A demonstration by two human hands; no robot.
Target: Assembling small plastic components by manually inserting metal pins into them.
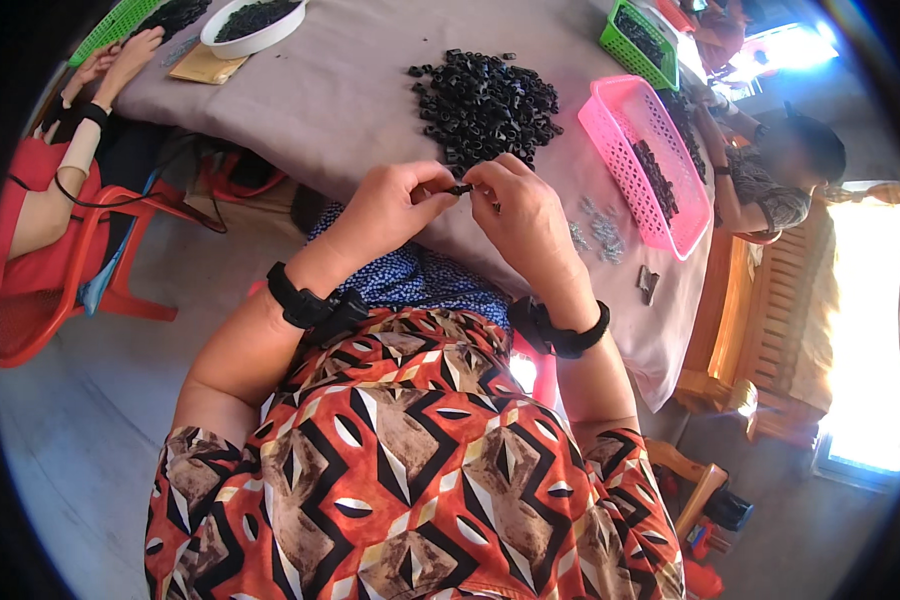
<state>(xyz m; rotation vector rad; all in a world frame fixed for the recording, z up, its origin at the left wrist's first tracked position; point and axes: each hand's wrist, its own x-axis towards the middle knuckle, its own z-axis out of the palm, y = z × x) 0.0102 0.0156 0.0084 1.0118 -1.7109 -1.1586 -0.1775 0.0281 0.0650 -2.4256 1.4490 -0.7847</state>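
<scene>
Both my hands meet at the table's near edge, just in front of a heap of small black plastic pieces [485,105]. Between them is one small black piece [459,188], mostly hidden by fingers. My left hand [402,205] pinches its left end between thumb and fingertips. The fingers of my right hand [520,205] are closed on its other side. Right of my right hand lie small silvery metal parts [602,235], loosely scattered. A small dark clip-like piece [649,284] rests nearer the table's right edge.
A pink basket [610,110] holding black pieces stands on the cloth-covered table [340,90]. Beyond it is a green basket [620,45]. At the far left sits a white bowl [253,42] of dark parts. Co-workers sit left, by a red chair [90,270], and right.
</scene>
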